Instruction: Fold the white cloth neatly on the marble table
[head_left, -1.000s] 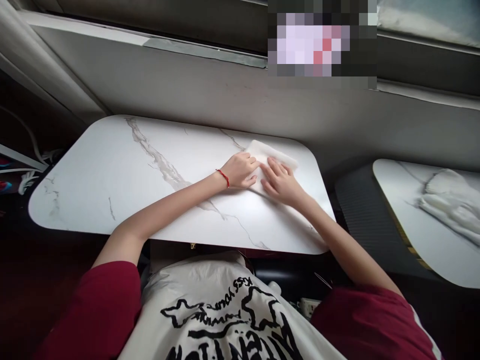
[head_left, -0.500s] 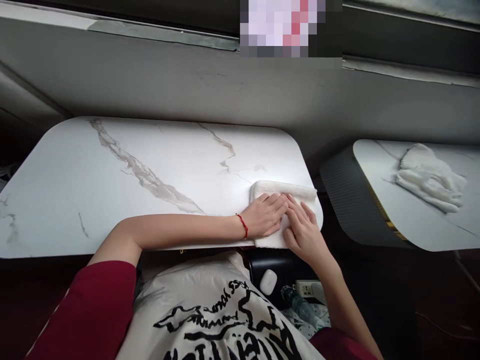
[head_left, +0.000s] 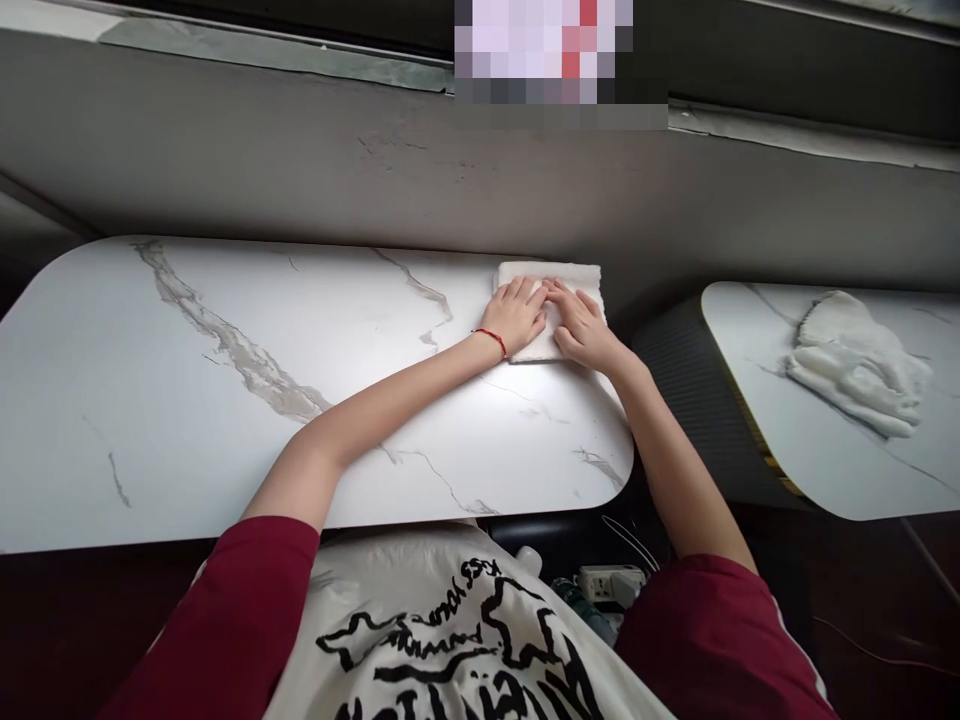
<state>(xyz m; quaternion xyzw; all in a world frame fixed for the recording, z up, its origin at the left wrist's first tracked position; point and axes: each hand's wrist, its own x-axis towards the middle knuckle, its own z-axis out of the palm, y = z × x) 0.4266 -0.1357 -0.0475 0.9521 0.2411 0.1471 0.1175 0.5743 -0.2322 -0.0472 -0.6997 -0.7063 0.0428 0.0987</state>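
A folded white cloth (head_left: 551, 345) lies flat on the white marble-patterned tabletop (head_left: 390, 390), near its far right corner, and its edge reaches slightly past the rim there. My left hand (head_left: 516, 315), with a red cord bracelet at the wrist, rests palm down on the cloth's left part with fingers stretched out. On the right part lies my right hand (head_left: 586, 328), fingers spread and slightly bent. The fingertips of both hands meet near the middle of the cloth. Neither hand is wrapped around it.
A second marble-patterned table (head_left: 757, 370) stands to the right across a gap, with a crumpled white cloth (head_left: 862, 370) on it. A grey wall (head_left: 300, 160) runs behind. Below the front edge are a power strip (head_left: 600, 580) and a bottle (head_left: 581, 605).
Both hands have moved the folded cloth away from me, from the near right part of the tabletop to the far right corner. The camera view has shifted a little.
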